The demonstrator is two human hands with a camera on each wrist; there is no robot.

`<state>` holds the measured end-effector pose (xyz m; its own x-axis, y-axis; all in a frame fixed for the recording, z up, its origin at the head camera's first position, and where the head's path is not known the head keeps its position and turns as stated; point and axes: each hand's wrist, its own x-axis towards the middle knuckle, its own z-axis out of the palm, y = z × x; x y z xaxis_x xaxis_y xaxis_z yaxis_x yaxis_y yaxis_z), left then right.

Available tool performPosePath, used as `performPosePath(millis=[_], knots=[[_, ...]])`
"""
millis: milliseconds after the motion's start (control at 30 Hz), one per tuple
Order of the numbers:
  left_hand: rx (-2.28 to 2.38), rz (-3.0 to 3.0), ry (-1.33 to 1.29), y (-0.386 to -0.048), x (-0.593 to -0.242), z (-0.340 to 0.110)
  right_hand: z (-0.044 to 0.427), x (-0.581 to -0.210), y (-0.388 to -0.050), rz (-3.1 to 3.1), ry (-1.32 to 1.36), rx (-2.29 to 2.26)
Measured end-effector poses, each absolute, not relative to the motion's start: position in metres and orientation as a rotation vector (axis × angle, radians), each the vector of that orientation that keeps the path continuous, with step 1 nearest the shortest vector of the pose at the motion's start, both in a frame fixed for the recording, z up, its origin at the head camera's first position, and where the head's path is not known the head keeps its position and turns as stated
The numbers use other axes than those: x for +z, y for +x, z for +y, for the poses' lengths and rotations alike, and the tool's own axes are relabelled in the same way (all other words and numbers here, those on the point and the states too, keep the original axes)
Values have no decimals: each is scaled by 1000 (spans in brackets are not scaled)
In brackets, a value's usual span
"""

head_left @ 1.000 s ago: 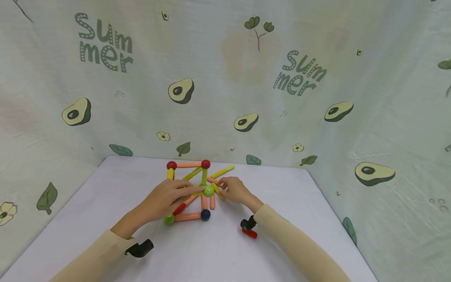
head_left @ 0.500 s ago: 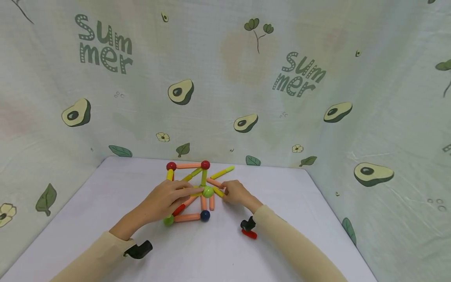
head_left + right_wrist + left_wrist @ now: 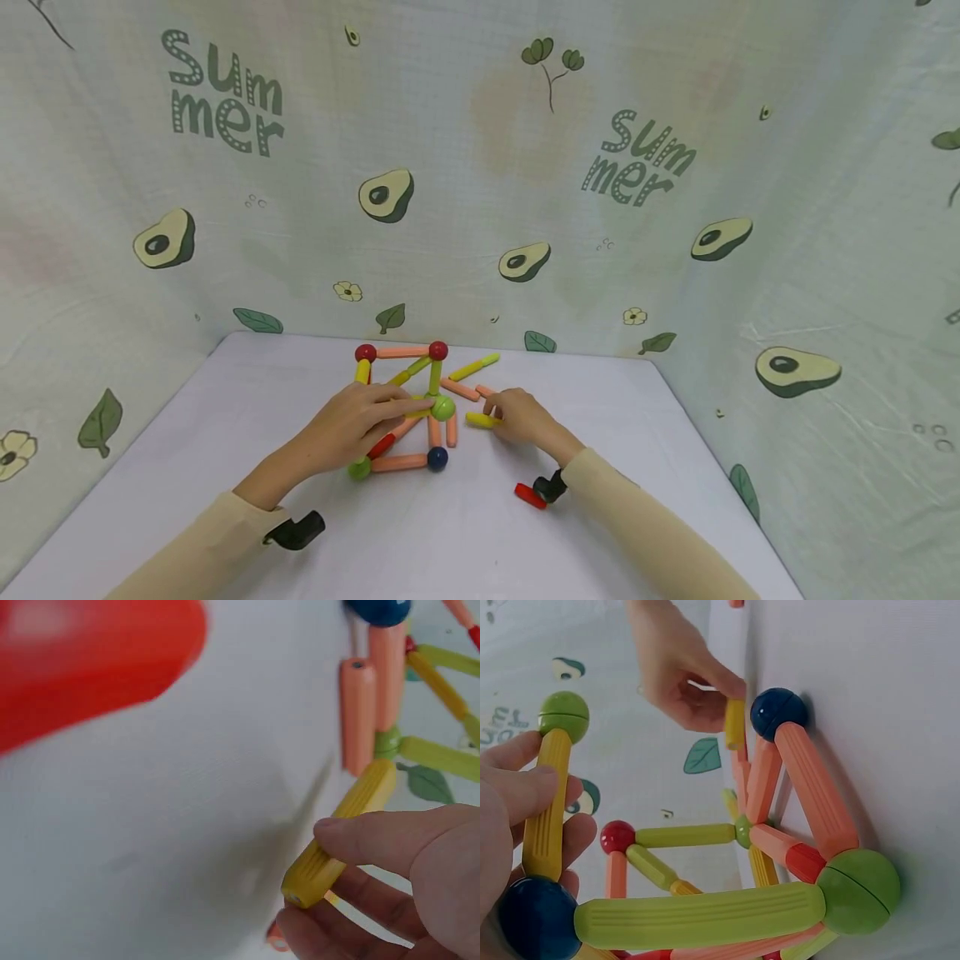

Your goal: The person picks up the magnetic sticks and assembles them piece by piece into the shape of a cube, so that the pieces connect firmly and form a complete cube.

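I see the stick-and-ball frame (image 3: 435, 377) standing on the bench (image 3: 637, 467). The left hand (image 3: 367, 417) is at the frame, its fingers curled round one of its yellow sticks (image 3: 546, 834), which joins a light green ball (image 3: 564, 717) to a dark blue ball (image 3: 538, 919). To the right of the frame and apart from it, I have the right hand (image 3: 521, 417) pinching a loose yellow bar (image 3: 364, 796) between thumb and fingers; I cannot tell whether the bar touches the bench. A salmon stick (image 3: 452, 431) lies just right of the frame, another salmon piece (image 3: 460, 389) lies behind its right side, and a red stick (image 3: 531, 497) sits in front and to the right.
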<state>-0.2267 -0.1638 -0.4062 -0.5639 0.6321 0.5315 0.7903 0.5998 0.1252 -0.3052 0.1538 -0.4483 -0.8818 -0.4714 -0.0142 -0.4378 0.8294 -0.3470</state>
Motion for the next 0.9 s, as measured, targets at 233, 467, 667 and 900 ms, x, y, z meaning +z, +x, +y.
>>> performPosePath(millis=[233, 467, 667, 900], knots=[[-488, -2384, -1142, -227, -407, -163, 156, -430, -285, 2801, -953, -807], [-499, -2355, -1155, -228, -408, -163, 147, -425, -262, 2634, -1088, -1024], [-505, -2357, -1155, -228, -408, -163, 139, -425, -254, 2547, -1128, -1130], [-503, -2357, -1151, -228, -408, -163, 131, -433, -255, 2556, -1105, -1215]])
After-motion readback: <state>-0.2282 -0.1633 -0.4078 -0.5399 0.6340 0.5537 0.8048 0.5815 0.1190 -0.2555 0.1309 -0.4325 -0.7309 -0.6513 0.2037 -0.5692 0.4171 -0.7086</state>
